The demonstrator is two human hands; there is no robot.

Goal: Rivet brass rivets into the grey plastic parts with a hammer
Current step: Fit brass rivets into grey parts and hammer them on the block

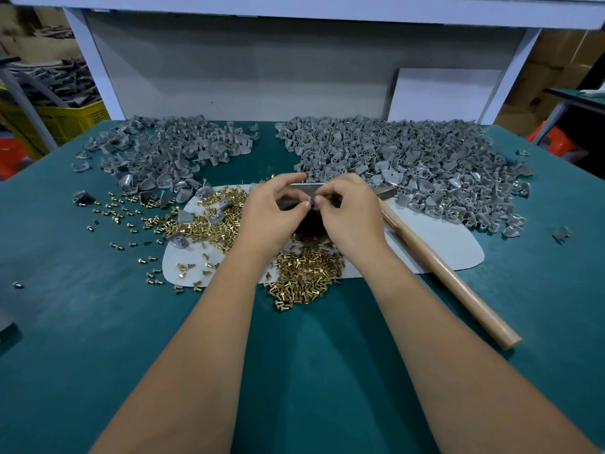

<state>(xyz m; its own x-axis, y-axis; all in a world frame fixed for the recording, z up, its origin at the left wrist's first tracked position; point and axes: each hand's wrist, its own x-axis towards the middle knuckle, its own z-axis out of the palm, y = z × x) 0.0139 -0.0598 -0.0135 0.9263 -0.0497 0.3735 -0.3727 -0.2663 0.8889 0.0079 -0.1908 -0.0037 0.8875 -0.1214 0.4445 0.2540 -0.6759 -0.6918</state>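
My left hand (271,211) and my right hand (350,211) meet over a dark block (309,224) on a pale grey mat (451,244). Their fingertips pinch one small grey plastic part (313,200) between them; whether a rivet is in it is hidden. Loose brass rivets (304,273) lie heaped on the mat below my hands and scattered to the left (203,221). A hammer lies at the right, its wooden handle (438,267) running to the near right and its head partly behind my right hand.
Two big heaps of grey plastic parts fill the back of the green table: one at the left (163,152), a larger one at the right (425,165). A white board (442,93) leans against the back wall. A yellow crate (59,119) stands beyond the table's left edge.
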